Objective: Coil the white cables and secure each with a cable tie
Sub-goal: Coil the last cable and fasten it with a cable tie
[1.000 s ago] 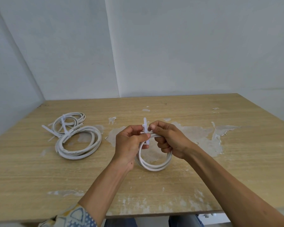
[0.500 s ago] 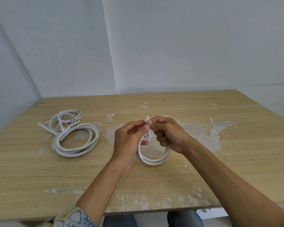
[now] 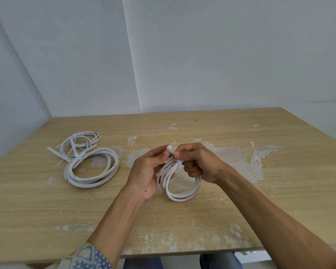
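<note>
A small coil of white cable (image 3: 179, 193) stands on edge at the middle of the wooden table (image 3: 221, 210). A white cable tie (image 3: 176, 158) loops around the top of the coil. My left hand (image 3: 145, 171) pinches the tie's upper end between thumb and fingertips. My right hand (image 3: 198, 162) pinches the tie from the right, its lower fingers curled through the coil. Part of the tie and the coil's top are hidden by my fingers.
Two other white coils lie at the left of the table: a larger one (image 3: 92, 167) and a thinner one (image 3: 80, 142) behind it, each with a white tie around it. Peeled patches mark the tabletop. Walls stand behind and to the left.
The tie's free end stood up above my fingers a second ago; now only a short stub shows between my fingertips. The coil has tipped more upright and opened toward me.
</note>
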